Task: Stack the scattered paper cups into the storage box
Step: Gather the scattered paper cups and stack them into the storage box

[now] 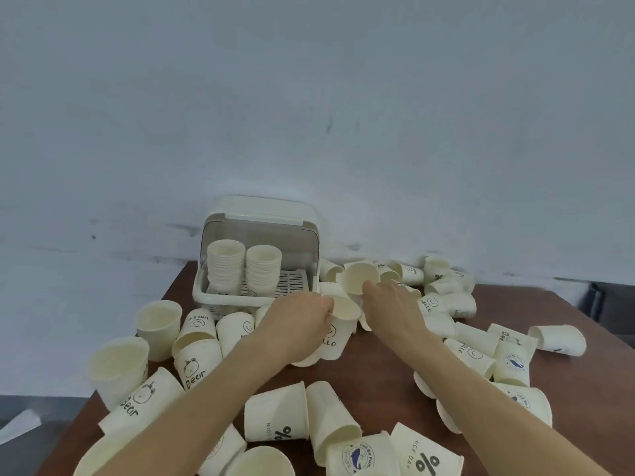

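Gripping an upright "HELLO" cup point(338, 333) by its near-left rim, the left hand point(302, 316) sits at table centre, fingers curled round the rim, just in front of the box point(220, 297). Right hand point(390, 304) is a little further back and to the right, thumb and fingers pinching the rim of a tilted cup point(359, 278) whose mouth faces the camera; that cup is raised above the pile beside the box's right wall. The two hands are apart, each holding its own cup, the held cups close together but whether they touch cannot be told. Box stands at the far edge of the brown table point(378, 369), against the wall point(309, 97), lid point(268, 209) flipped up and back, slatted tray inside. Two nested stacks stand in its left half: left stack point(225, 266) taller, right stack point(264, 269) just beside it, a touch lower; right half of the tray shows bare slats. Loose cups cover the table on all sides of the forearms. Left of the left arm: several upright and tipped cups, two marked "Bear" point(196, 369). Between the arms, near edge: a "%" cup point(275, 417) upside down, another cup on its side against it, and a whale-print cup point(360, 455). Right of the right arm: a heap of tipped cups running from the box's right side to the table's right edge, one lying alone at the far right point(558, 340).
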`<state>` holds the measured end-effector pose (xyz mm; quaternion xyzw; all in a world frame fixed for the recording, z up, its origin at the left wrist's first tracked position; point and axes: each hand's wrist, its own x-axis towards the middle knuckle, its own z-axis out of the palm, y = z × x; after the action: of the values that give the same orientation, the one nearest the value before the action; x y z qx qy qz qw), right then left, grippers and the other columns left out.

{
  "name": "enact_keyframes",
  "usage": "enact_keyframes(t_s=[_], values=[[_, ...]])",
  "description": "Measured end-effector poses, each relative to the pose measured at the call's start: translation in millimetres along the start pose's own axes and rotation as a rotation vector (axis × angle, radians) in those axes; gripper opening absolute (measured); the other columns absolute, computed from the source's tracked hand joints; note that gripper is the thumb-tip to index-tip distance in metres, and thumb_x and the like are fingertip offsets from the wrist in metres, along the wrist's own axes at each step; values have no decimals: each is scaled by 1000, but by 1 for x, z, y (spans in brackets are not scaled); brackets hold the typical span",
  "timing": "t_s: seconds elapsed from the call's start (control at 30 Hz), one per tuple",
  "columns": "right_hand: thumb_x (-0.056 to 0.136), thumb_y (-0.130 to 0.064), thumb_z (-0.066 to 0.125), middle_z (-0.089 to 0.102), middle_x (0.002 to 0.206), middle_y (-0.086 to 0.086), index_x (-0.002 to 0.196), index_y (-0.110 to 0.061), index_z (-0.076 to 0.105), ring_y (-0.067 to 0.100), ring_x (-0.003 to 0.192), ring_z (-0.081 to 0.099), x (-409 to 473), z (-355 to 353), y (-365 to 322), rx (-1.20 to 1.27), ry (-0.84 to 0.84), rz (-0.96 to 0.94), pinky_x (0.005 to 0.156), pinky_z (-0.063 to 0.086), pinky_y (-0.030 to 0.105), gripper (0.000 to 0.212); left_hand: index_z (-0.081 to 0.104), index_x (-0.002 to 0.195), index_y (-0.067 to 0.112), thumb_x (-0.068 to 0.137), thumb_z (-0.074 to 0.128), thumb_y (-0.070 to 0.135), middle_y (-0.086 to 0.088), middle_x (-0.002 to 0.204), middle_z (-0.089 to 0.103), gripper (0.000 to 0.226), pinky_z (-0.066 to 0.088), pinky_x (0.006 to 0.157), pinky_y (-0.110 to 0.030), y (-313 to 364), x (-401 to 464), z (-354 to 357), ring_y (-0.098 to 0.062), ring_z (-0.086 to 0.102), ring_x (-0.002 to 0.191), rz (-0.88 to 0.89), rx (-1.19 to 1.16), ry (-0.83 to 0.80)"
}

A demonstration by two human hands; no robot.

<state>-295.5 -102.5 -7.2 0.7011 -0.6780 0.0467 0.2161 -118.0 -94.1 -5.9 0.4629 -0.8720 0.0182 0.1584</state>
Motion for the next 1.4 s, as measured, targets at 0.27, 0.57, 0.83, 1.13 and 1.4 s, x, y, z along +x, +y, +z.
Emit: enact_keyframes(t_s=[0.27, 0.57, 0.83, 1.13, 1.4], values=[[93, -9, 45, 48, 67, 4, 80, -11, 48, 25, 67, 41, 41, -5, -46, 266, 213, -16, 51, 23, 34, 13, 59, 97, 22, 99, 39, 32, 6, 89, 64, 23, 51, 71, -38, -45, -24, -32, -17, 59, 83, -128, -81, 128], [98, -17, 40, 59, 81, 9, 95, -7, 61, 27, 76, 50, 96, -13, -104, 533, 372, -81, 60, 40, 36, 23, 57, 98, 24, 99, 38, 35, 9, 90, 63, 23, 51, 72, -36, -93, -43, -38, -16, 58, 82, -286, -66, 213], [97, -11, 42, 57, 79, 10, 92, -6, 55, 31, 81, 53, 121, 5, -135, 413, 189, -153, 58, 40, 38, 14, 56, 93, 21, 99, 36, 35, 7, 86, 60, 25, 51, 72, -40, -121, -49, -39, -18, 57, 79, -361, -51, 261], [83, 6, 37, 56, 95, 14, 88, -11, 40, 29, 93, 50, 113, 18, -150, 277, -10, -179, 58, 25, 32, 18, 59, 92, 15, 101, 34, 30, 1, 86, 63, 30, 46, 66, -37, -144, -35, -52, -24, 56, 78, -465, -3, 431], [83, 3, 39, 58, 100, 14, 95, -10, 43, 33, 93, 52, 109, 29, -153, 269, -19, -191, 66, 34, 36, 18, 61, 99, 11, 102, 38, 26, -7, 88, 60, 28, 40, 63, -36, -165, 3, -53, -27, 53, 83, -421, 64, 582]])
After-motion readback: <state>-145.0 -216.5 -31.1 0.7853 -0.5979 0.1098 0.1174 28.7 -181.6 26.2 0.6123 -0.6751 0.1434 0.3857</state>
